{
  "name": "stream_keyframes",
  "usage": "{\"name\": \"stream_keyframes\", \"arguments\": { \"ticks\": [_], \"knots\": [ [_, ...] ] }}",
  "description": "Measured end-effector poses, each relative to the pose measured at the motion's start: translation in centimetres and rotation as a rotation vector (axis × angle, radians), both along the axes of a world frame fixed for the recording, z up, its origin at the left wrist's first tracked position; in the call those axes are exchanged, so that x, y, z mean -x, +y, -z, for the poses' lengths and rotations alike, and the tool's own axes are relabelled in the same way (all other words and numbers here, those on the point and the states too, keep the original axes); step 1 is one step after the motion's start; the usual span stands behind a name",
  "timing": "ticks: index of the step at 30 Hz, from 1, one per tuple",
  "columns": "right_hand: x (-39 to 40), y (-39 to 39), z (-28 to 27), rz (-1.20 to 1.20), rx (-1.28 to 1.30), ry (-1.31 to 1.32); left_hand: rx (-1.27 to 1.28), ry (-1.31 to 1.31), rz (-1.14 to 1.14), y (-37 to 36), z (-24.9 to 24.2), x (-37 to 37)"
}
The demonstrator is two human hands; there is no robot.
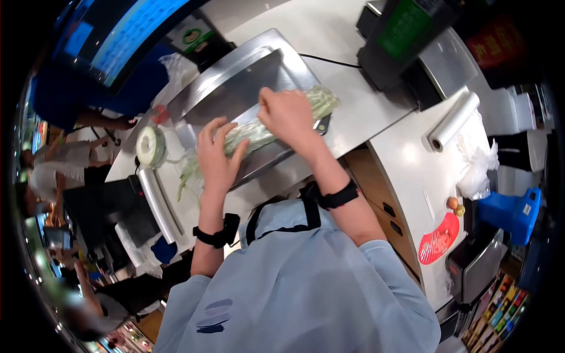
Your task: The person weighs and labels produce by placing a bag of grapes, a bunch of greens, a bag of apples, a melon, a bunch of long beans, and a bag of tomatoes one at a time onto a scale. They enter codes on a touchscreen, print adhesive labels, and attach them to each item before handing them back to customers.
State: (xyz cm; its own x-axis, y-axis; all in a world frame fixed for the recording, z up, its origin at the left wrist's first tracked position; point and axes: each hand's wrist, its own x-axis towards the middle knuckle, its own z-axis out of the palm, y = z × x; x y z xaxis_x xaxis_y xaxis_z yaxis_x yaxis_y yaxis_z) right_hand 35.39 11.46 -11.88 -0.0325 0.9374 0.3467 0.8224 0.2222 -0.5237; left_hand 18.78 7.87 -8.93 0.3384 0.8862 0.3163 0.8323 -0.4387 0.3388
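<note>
A long bundle of pale green vegetables in clear plastic (259, 134) lies across the steel tray of a scale (220, 94). Leafy ends stick out at its lower left. My left hand (218, 154) is over the left part of the bundle, with fingers and thumb spread; whether the palm touches the plastic is hard to see. Near the other end, my right hand (288, 117) is curled closed at the plastic wrapping. Its fingertips are partly hidden, and the bundle's right end shows beyond the knuckles.
Beside the tray are a pale green tape roll (151, 145) and a long film roll (160, 206). A screen (118, 41) stands upper left. On the right counter are a plastic bag roll (453, 120), a red fan (439, 238) and a blue device (511, 213). People stand at left.
</note>
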Motion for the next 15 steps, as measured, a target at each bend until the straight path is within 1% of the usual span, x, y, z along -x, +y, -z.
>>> {"name": "stream_keyframes", "arguments": {
  "ticks": [1, 2, 3, 4, 5, 7, 9, 10, 11, 12, 14, 15],
  "knots": [
    [0.2, 0.0, 0.1, 0.000, 0.010, 0.032, -0.078, -0.144, 0.085, 0.2, -0.1, -0.4],
    [0.0, -0.2, 0.3, -0.002, 0.019, 0.066, -0.069, -0.149, 0.106, 0.2, 0.0, -0.5],
    [-0.5, -0.5, 0.2, 0.018, 0.026, 0.065, 0.027, -0.084, 0.144, 0.2, 0.1, -0.3],
    [-0.9, -0.9, 0.0, -0.012, -0.173, 0.231, 0.120, -0.016, 0.181, 0.2, 0.1, -0.2],
    [-1.4, -1.4, -0.1, -0.040, -0.376, 0.393, 0.099, -0.008, 0.178, 0.2, 0.1, -0.3],
    [-4.7, -3.4, 0.4, 0.093, -0.465, 0.560, 0.116, -0.029, 0.187, 0.0, 0.5, -0.1],
    [-8.3, -6.0, 3.1, 0.414, -0.279, 0.866, 0.120, -0.073, 0.157, -0.3, 0.7, -0.3],
    [-10.5, -6.5, 5.8, 0.450, -0.235, 0.685, 0.122, -0.073, 0.154, -0.3, 0.8, -0.5],
    [-11.8, -7.0, 7.0, 0.409, -0.138, 0.480, 0.141, -0.092, 0.123, -0.4, 0.8, -0.6],
    [-11.9, -6.9, 8.1, 0.404, -0.136, 0.483, 0.157, -0.112, 0.092, -0.5, 0.9, -0.6],
    [-11.7, -6.8, 9.9, 0.238, -0.044, 0.329, 0.183, -0.138, 0.075, -0.4, 0.8, -0.8],
    [-11.2, -6.5, 10.2, 0.216, -0.011, 0.354, 0.206, -0.167, 0.063, -0.2, 0.7, -0.8]
  ]
}}
